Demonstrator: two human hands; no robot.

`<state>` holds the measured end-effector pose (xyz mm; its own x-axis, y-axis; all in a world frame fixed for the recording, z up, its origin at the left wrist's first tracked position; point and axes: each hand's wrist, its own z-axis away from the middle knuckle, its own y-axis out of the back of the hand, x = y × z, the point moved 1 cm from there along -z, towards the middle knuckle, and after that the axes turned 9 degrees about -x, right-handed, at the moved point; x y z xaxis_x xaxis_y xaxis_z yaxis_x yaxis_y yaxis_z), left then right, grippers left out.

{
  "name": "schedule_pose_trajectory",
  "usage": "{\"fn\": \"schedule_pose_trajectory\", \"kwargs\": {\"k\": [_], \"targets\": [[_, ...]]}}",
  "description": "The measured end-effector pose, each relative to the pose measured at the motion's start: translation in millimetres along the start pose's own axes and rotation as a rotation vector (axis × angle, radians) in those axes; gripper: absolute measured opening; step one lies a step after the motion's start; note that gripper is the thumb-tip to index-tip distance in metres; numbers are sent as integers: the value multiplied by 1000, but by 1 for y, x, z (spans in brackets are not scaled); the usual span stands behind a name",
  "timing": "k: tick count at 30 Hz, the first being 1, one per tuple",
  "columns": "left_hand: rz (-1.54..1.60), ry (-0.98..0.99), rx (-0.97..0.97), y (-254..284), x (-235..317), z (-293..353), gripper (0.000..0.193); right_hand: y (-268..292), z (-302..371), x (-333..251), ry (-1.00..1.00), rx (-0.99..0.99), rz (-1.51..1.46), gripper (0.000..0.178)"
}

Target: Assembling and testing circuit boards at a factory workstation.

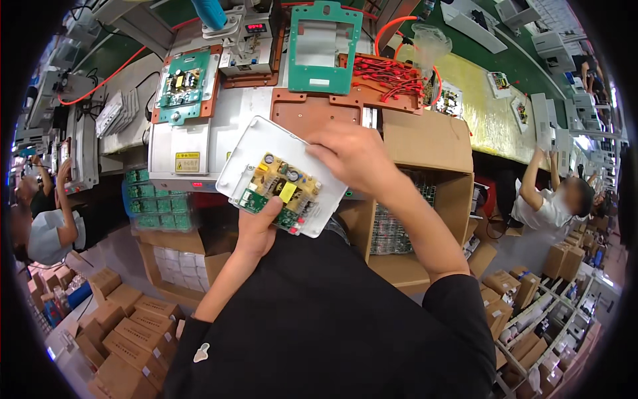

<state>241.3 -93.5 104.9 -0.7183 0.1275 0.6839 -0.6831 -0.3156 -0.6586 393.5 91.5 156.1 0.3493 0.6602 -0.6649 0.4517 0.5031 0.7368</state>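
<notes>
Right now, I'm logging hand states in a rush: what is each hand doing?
Left hand: closed, holding the white plastic housing, thumb over the circuit board.
Right hand: fingers curled at the housing's edge; gripping or not cannot be told.

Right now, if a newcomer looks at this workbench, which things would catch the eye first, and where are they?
Probably first the white casing near the centre, with a yellow-labelled circuit board inside; the left hand holds it from below, and the blurred right hand is at its upper right. Behind, at the top, a green frame stands out, with a tangle of red wires just to its right.
</notes>
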Motion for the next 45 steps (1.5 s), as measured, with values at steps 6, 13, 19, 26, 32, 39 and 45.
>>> {"fn": "schedule_pose_trajectory", "kwargs": {"k": [6,13,19,26,32,39,45], "targets": [[-25,-24,26,3,2,8,68,56,6,177,-85,34,417,15],[-32,-96,60,-1,3,6,66,74,-13,213,202,-81,534,16],[0,-245,110,-16,-4,-20,57,109,-39,162,161,640,234,17],[-94,-465,100,-36,5,-42,49,80,-16,24,-28,288,-77,18],[-453,-660,136,-41,18,-33,44,28,6,-37,-13,122,-171,15],[-786,-768,89,-47,26,-21,41,18,5,-51,86,267,-14,14],[-740,-774,39,-43,29,-16,37,7,7,-48,67,234,-40,14]]}}
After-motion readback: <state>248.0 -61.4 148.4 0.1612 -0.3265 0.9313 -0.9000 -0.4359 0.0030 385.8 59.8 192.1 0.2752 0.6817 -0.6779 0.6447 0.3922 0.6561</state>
